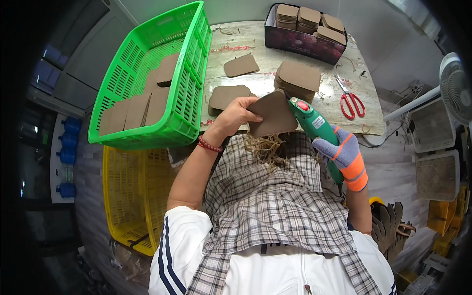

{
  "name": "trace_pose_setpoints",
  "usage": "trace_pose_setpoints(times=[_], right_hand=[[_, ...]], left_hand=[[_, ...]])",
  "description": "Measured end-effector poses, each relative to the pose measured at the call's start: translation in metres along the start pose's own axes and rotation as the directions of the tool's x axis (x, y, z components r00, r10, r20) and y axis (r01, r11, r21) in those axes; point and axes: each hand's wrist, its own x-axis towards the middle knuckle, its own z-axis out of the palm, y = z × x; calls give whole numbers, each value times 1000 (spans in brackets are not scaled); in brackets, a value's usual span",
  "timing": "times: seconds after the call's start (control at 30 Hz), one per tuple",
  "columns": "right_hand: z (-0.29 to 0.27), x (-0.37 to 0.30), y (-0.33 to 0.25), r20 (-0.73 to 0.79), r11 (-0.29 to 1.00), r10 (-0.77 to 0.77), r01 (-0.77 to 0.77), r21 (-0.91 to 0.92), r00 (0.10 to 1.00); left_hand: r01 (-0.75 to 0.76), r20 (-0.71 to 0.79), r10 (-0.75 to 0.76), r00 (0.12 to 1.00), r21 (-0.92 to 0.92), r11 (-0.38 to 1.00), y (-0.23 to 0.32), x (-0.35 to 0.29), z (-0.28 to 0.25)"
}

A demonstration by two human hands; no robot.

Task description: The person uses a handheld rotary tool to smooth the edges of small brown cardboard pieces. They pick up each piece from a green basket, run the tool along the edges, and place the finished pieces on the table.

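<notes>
My bare left hand pinches a brown flat piece with rounded corners by its left side, thumb on top. In a grey and orange glove, my right hand wraps round a green hand-held electric tool with a red button. The tool's tip meets or nearly meets the piece's upper right edge. Thin brown trimmings lie on my checked apron below the piece. Just beyond my hands are a tall stack of such pieces and a lower stack. One loose piece lies farther back.
A green crate with several stacks overhangs the table's left side, above a yellow crate. A dark box of stacks stands at the back. Red-handled scissors lie at right, near a fan. Scraps dot the table.
</notes>
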Motion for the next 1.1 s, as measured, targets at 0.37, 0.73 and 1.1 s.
trace_pose_setpoints(times=[0.37, 0.73, 1.1], right_hand=[[-2, 6, 8, 91, 996, 78, -82, 35, 993], [5, 9, 15, 154, 993, 108, -114, 28, 982], [13, 15, 12, 168, 992, 124, -124, -15, 978]], left_hand=[[-183, -118, 237, 964, 347, 920, 22, -5, -27], [-244, -173, 263, 949, 124, 962, 24, -7, -29], [-123, 4, 130, 992, 360, 925, 21, -6, -2]])
